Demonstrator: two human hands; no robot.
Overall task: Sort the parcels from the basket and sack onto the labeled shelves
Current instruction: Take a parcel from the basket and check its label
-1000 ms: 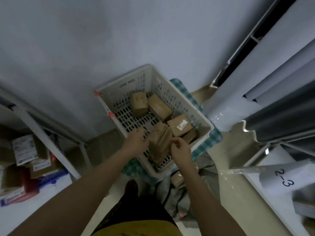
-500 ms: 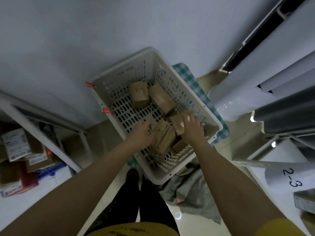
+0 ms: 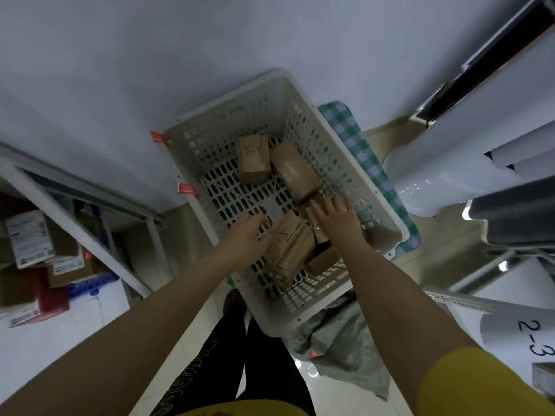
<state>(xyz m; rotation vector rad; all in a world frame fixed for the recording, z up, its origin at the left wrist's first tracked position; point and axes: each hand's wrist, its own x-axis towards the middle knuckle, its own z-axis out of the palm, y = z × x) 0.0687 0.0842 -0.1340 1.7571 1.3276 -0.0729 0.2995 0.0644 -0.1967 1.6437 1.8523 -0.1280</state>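
While both hands reach into the white basket (image 3: 345,163) on the pale floor by the wall, the left hand (image 3: 249,238) grips a tall brown parcel (image 3: 288,250), the right hand (image 3: 336,217) rests spread-fingered on another; the grey sack (image 3: 345,340) lies beside, shelf label "2-3" (image 3: 537,340) at right.

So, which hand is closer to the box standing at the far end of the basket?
Probably the right hand, hovering near and right of the box, beside its neighbour. The left hand is lower, nearer the person, at the taped parcel.
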